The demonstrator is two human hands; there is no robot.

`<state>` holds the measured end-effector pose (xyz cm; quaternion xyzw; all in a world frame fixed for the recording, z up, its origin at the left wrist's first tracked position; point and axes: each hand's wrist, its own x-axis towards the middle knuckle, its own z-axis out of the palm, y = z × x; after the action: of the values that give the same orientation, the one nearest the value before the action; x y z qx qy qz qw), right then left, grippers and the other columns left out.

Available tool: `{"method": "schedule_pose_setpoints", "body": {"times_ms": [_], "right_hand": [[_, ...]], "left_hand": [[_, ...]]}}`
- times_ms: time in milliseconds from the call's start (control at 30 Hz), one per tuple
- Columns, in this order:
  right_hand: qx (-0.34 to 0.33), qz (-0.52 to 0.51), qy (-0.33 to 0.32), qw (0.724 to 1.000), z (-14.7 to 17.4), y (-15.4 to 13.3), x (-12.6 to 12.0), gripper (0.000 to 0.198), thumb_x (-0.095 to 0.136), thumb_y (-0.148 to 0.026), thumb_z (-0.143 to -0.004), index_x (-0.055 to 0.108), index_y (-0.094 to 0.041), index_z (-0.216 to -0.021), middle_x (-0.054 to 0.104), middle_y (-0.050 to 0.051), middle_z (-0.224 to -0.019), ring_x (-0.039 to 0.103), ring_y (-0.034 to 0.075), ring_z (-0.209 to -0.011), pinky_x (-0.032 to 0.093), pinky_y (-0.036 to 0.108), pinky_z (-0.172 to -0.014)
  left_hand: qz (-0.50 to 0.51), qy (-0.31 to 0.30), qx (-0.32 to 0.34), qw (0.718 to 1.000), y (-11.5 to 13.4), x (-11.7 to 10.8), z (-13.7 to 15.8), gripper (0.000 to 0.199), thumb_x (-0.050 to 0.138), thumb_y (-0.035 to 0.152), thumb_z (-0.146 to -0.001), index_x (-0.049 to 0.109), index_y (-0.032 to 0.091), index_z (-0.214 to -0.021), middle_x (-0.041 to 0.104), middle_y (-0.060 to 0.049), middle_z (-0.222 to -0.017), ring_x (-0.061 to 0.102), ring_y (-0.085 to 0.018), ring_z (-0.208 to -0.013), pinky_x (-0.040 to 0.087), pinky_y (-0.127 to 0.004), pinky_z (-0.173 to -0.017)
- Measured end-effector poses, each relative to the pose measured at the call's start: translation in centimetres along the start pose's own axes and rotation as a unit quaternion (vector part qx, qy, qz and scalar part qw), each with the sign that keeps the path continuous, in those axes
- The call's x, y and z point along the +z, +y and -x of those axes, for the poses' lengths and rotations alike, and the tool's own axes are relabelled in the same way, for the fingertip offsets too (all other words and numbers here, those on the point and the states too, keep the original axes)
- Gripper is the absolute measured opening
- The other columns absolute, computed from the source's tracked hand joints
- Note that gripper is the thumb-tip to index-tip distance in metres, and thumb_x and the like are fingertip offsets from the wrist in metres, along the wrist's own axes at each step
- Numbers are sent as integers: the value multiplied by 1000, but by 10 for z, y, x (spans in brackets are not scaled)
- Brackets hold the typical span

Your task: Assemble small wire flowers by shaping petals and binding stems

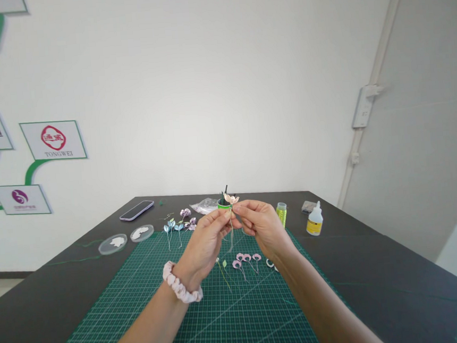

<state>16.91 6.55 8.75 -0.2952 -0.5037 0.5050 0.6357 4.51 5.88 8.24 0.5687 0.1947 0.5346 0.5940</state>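
Observation:
Between my two hands, a small pale pink artificial flower is held up over the cutting mat. Thin stem strands hang down below the fingers. My left hand pinches the stem from the left, a pale scrunchie round its wrist. From the right, my right hand pinches just under the petals, fingertips close to the left ones. Beneath the hands lie several lilac petal loops on wires and a small green leaf.
Blue wired petals and purple flowers lie at the mat's far left. Beyond are clear dishes with white pieces, a phone and a green cup. On the right stand a green thread spool and a glue bottle.

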Motion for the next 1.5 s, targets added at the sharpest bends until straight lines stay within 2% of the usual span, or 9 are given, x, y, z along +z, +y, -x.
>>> {"method": "schedule_pose_setpoints", "body": {"times_ms": [333, 600, 700, 833, 933, 1000, 1100, 1233, 1500], "right_hand": [[-2, -17, -23, 1000, 2, -2, 0, 25, 80, -36, -57, 66, -15, -54, 46, -6, -39, 25, 3, -37, 18, 19, -36], [15, -26, -46, 999, 2, 1, -2, 24, 79, -35, -60, 66, -15, -59, 44, -7, -38, 32, 3, -36, 21, 17, -36], [10, -26, -50, 998, 3, 1, -2, 24, 79, -34, -62, 64, -15, -58, 45, -7, -39, 31, 3, -36, 21, 17, -36], [-9, -14, -37, 999, 3, -1, -1, 24, 78, -33, -63, 64, -15, -57, 50, -5, -43, 30, 3, -38, 20, 18, -36], [-11, -6, 10, 1000, 2, -2, 1, 23, 80, -33, -57, 67, -15, -61, 47, -6, -42, 30, 4, -39, 19, 18, -36], [-10, 5, 34, 999, 2, -3, 3, 24, 81, -33, -54, 67, -15, -60, 45, -7, -41, 28, 3, -38, 18, 18, -36], [-18, 26, 48, 998, 2, -4, 8, 23, 78, -34, -54, 66, -15, -59, 46, -7, -43, 27, 3, -37, 17, 19, -37], [-21, 47, 57, 997, 3, -4, 12, 20, 74, -33, -56, 67, -14, -61, 52, -5, -46, 29, 3, -37, 17, 20, -37], [-12, 53, 55, 997, 3, -3, 11, 21, 76, -32, -53, 68, -14, -60, 52, -5, -44, 30, 4, -37, 17, 20, -38]], "left_hand": [[78, -39, -76, 993, -2, -5, 0, 29, 71, 39, -76, 62, 18, -58, 60, -3, -71, 59, -18, -77, 45, -36, -86], [175, -71, -151, 970, -6, -14, -1, 21, 71, 32, -78, 64, 16, -65, 54, 0, -67, 57, -14, -73, 47, -36, -85], [180, -76, -154, 969, -6, -14, -1, 21, 70, 31, -79, 64, 16, -65, 53, 0, -66, 57, -14, -74, 47, -36, -86], [92, -62, -95, 989, -2, -12, -1, 23, 65, 32, -81, 67, 16, -65, 61, -4, -74, 59, -17, -79, 45, -35, -85], [-66, 10, -7, 998, 2, -9, -1, 17, 61, 28, -81, 70, 17, -73, 67, -5, -77, 60, -18, -81, 43, -34, -87], [-172, 79, 34, 981, 5, -7, -1, 11, 64, 27, -78, 69, 17, -77, 69, -4, -78, 61, -19, -81, 44, -34, -85], [-269, 126, 74, 952, 8, -4, 1, 10, 66, 27, -75, 67, 17, -75, 69, -3, -75, 62, -18, -76, 46, -33, -76], [-318, 153, 102, 930, 10, -1, 2, 12, 63, 26, -76, 64, 18, -67, 68, 0, -67, 61, -16, -68, 46, -30, -69], [-308, 159, 77, 935, 11, 0, 1, 9, 64, 22, -72, 64, 18, -65, 69, 0, -67, 62, -16, -67, 48, -29, -67]]}}
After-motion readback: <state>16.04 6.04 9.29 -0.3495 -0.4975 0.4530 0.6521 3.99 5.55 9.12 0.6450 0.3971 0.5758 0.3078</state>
